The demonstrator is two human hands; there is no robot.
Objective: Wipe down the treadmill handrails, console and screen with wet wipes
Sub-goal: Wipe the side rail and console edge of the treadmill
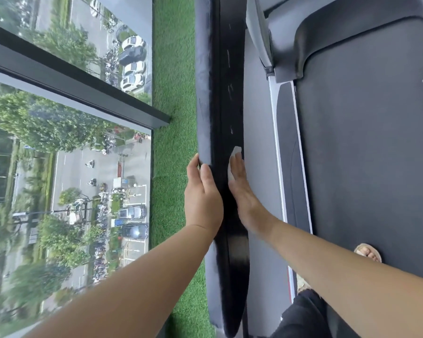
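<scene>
Head view, only one we have: handrail (226, 93) runs top to bottom mid-frame, dark, padded, scuffed with pale marks; its near end is blurred and cut off at the bottom edge. Left hand (203, 191) is clamped on the rail's outer edge, thumb on top, fingers going round the far side where we can't see their tips. Right hand (242, 191) lies flat along the rail's inner side, fingers straight, pressing the wet wipe (235, 153) against it; only a white corner of the wipe shows past the fingertips and the rest is hidden under the palm. The two hands sit level with each other, the rail's width between them, not touching. Right of the rail we see the treadmill belt (364, 142), with one sandalled foot (368, 252) on it, partly covered by the right forearm. Grey upright (261, 32) at top is cropped; we can't tell if it's the console base. Left of the rail: green turf (174, 93), then a window (71, 142) over a street and car park, smeared by motion blur low down.
</scene>
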